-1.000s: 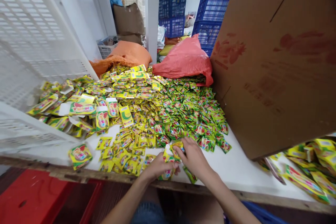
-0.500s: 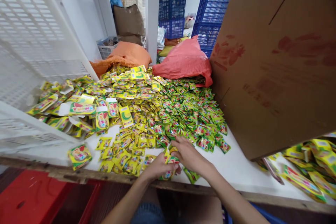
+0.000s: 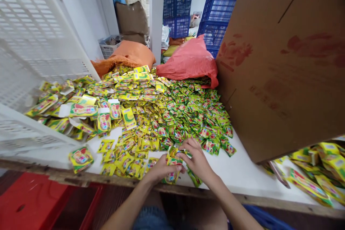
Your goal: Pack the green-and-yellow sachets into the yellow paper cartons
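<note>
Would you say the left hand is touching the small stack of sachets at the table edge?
Touching: in the head view the left hand curls around the stack of sachets.

Yellow-green sachets (image 3: 172,115), blue crates (image 3: 219,10)

A small stack of yellow-green sachets (image 3: 172,167) with red print sits upright and slightly fanned at lower centre of the frame, pinched between both hands, just in front of the big loose pile of sachets (image 3: 172,115)
</note>
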